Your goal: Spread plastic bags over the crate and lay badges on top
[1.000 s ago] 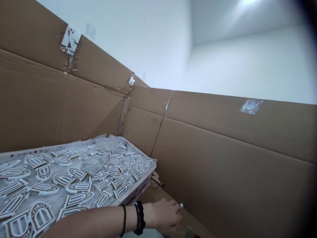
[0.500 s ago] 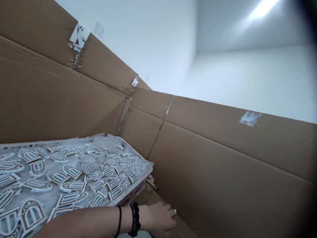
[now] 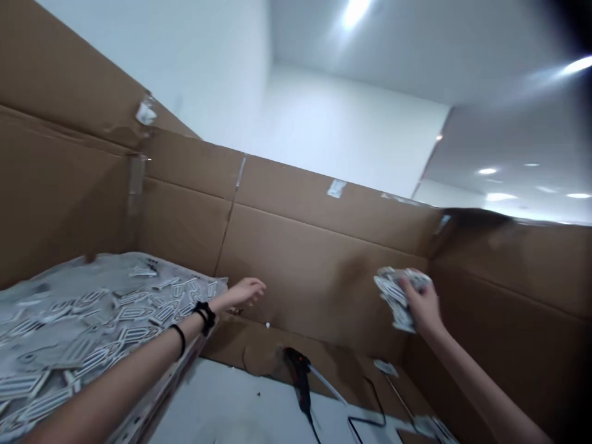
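My left hand (image 3: 244,291), with dark bands on its wrist, hovers past the right corner of a lined tray (image 3: 221,285). Its fingers are loosely stretched and hold nothing. Many white arched window-shaped pieces (image 3: 134,313) with brown trim lie scattered in that tray. Up on the right, my right hand (image 3: 423,302) is closed around a bunch of similar white window-shaped pieces (image 3: 396,296), blurred by motion. Between and below the hands lies a black glue gun (image 3: 301,383) with a pale glue stick (image 3: 327,383) at its back. A small white speck (image 3: 267,325) shows below my left hand.
Tall cardboard walls (image 3: 314,259) enclose the work area at the back and sides. A white surface (image 3: 222,401) lies in front, with a brown cardboard strip (image 3: 259,348) behind. A black cable (image 3: 370,422) and more pale pieces (image 3: 437,427) are at the lower right.
The view has swung right. My left hand has lifted from low near the tray's side. My right hand, holding window-shaped pieces, and the glue gun have come into view.
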The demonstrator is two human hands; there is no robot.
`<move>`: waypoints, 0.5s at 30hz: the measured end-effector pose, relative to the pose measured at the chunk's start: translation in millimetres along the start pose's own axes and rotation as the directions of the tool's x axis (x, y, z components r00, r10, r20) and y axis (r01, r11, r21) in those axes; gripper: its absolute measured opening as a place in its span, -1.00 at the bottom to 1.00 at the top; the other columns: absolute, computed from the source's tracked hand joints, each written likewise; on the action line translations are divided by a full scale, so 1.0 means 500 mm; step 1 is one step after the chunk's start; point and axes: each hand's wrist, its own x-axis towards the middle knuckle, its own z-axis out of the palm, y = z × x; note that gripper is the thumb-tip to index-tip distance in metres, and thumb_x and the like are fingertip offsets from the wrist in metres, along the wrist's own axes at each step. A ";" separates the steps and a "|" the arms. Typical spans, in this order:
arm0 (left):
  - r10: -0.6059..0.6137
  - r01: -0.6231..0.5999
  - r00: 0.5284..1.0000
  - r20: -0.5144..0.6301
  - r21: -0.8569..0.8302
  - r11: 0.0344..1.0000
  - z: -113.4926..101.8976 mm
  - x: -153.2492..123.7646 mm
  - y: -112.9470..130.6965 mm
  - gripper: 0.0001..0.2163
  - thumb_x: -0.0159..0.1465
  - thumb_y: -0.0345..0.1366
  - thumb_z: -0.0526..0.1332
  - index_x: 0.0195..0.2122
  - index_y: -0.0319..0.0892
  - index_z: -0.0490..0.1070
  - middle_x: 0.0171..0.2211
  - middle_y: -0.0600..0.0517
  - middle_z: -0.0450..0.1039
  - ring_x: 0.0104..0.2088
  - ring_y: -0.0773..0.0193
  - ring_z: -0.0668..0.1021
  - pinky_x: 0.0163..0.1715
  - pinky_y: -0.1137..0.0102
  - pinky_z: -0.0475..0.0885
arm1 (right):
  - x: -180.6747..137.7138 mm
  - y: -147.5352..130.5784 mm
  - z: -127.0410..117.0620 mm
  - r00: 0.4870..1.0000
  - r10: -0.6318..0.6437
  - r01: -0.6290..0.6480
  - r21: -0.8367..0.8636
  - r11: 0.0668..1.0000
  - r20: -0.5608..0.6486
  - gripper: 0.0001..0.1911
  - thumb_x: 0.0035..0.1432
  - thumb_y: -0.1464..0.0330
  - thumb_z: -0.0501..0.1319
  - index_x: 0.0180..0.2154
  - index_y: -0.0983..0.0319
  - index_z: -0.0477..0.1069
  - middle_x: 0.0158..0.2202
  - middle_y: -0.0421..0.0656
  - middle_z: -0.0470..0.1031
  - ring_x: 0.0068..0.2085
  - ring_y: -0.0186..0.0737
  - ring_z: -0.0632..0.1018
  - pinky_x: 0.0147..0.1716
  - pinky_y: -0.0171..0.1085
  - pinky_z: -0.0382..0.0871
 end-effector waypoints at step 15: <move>-0.261 0.213 0.941 -0.215 -0.223 0.951 -0.510 -0.328 -0.091 -0.48 0.12 0.10 0.15 -0.01 -0.12 0.38 -0.02 -0.13 0.47 -0.23 0.14 0.58 -0.42 0.40 0.46 | -0.522 -0.437 0.563 0.473 0.002 -0.833 0.447 0.325 0.881 -0.80 0.20 0.24 0.23 -0.23 0.19 0.27 -0.52 -0.26 0.50 -0.64 -0.35 0.47 -0.67 -0.39 0.42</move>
